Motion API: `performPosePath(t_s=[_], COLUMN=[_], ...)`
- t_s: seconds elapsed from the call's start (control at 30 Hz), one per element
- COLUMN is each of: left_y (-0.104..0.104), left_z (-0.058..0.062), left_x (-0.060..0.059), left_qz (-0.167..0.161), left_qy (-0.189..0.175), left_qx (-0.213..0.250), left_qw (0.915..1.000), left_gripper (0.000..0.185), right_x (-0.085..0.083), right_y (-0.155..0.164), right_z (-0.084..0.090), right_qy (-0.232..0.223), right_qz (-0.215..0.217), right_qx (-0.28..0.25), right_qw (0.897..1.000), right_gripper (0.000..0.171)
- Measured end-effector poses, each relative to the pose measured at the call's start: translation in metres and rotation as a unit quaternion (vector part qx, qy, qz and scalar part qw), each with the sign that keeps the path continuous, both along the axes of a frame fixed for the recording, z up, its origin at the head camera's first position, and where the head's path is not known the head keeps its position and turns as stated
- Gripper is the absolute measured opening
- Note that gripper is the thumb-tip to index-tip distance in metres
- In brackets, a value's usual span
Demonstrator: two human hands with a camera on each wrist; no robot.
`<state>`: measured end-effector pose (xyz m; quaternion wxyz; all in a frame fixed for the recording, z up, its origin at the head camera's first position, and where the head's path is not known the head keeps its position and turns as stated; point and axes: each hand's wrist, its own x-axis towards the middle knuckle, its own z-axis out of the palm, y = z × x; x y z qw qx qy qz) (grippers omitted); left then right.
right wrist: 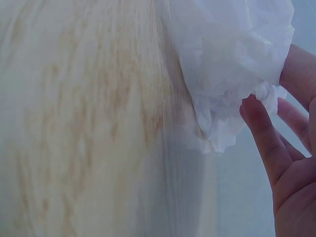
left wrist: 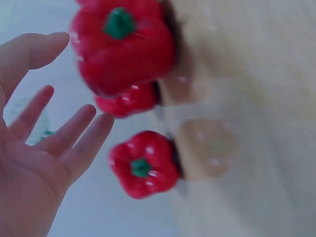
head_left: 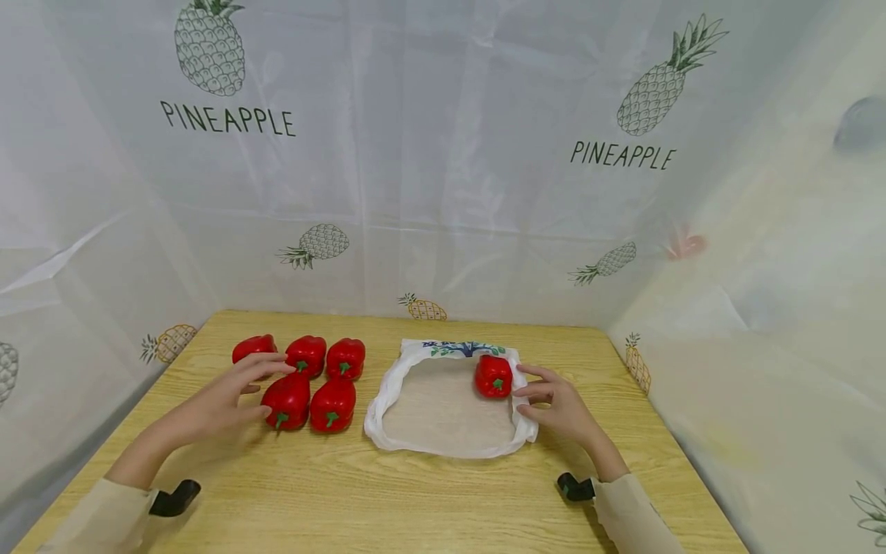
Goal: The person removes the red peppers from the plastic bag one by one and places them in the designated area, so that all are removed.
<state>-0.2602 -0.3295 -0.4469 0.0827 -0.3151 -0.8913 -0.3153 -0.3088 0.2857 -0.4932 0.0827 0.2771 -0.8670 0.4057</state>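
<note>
1. Presently, left hand [head_left: 224,396]: lower left of centre in the head view, fingers spread wide and holding nothing, stretched over the pepper cluster [head_left: 308,381]; fingertips near the front left pepper [head_left: 286,400]. In the left wrist view the palm [left wrist: 29,163] lies open at the left edge, peppers just beyond the fingertips.
2. Pepper cluster: five red peppers with green stems, left of centre on the surface [head_left: 415,492], three in a back row and two in front, standing close together.
3. Bag [head_left: 450,400]: white plastic, lying flat at the centre of the frame with its mouth spread open; blue-green print at its far edge.
4. Single pepper [head_left: 494,375]: red, stem facing forward, inside the bag at its upper right corner.
5. Right hand [head_left: 557,404]: right of centre, fingers loosely extended against the bag's right rim, just beside the single pepper. In the right wrist view fingertips [right wrist: 256,118] touch crumpled plastic; a firm pinch cannot be told.
6. Backdrop [head_left: 443,154]: white sheet printed with pineapples, enclosing the surface.
</note>
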Motion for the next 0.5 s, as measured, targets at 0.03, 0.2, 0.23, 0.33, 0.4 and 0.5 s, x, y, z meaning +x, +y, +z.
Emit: performPosePath(t_s=[0.03, 0.2, 0.23, 0.33, 0.4, 0.5], left_y=[0.002, 0.019, 0.023, 0.036, 0.044, 0.059], left_z=[0.003, 0.021, 0.024, 0.033, 0.037, 0.043], left_x=[0.000, -0.001, -0.002, -0.004, -0.006, -0.008], left_qz=[0.004, 0.011, 0.011, 0.008, 0.002, -0.008], left_qy=[0.012, 0.034, 0.033, 0.034, 0.029, 0.024], left_qx=[-0.009, -0.032, -0.035, -0.041, -0.039, -0.033], left_qw=[0.9999, 0.9989, 0.9988, 0.9985, 0.9988, 0.9991], left_gripper=[0.068, 0.067, 0.067, 0.065, 0.062, 0.060], right_x=[0.000, 0.000, 0.000, -0.001, -0.001, -0.001], right_y=[0.000, 0.001, 0.001, 0.001, 0.001, 0.001], right_z=[0.000, 0.000, 0.000, 0.000, 0.000, 0.001], right_qy=[-0.001, -0.001, 0.000, 0.005, 0.006, 0.004], right_qz=[-0.001, 0.001, 0.001, 0.002, 0.001, 0.000], right_qx=[0.001, 0.003, 0.004, 0.006, 0.008, 0.009], right_qw=[1.000, 1.000, 1.000, 1.000, 1.000, 1.000], right_gripper=[0.021, 0.021, 0.021, 0.022, 0.022, 0.022])
